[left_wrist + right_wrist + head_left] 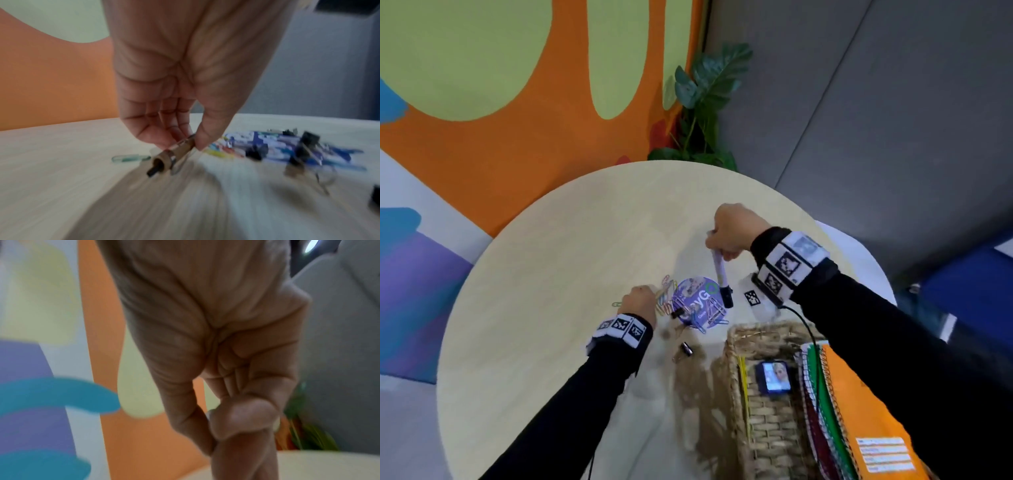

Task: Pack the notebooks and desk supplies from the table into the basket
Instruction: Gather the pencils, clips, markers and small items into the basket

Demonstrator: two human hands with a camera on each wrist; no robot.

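Note:
My right hand (726, 236) grips the top of a white-and-purple marker (722, 274) whose black cap hangs down over a round purple card (697, 298). Coloured paper clips (666, 296) and binder clips lie on and around that card. In the left wrist view my left hand (185, 144) pinches a small binder clip (170, 156) just above the table, left of the card (287, 146). A green paper clip (131, 158) lies beyond it. The wicker basket (760, 411) holds spiral notebooks (859, 404), orange on top. The right wrist view shows only my curled right hand (236, 426); the marker is hidden there.
The round pale wooden table (551, 274) stands before an orange and green wall. Another black binder clip (686, 349) lies near the basket's corner. A small device with a lit screen (774, 377) sits in the basket. A potted plant (705, 102) stands behind the table.

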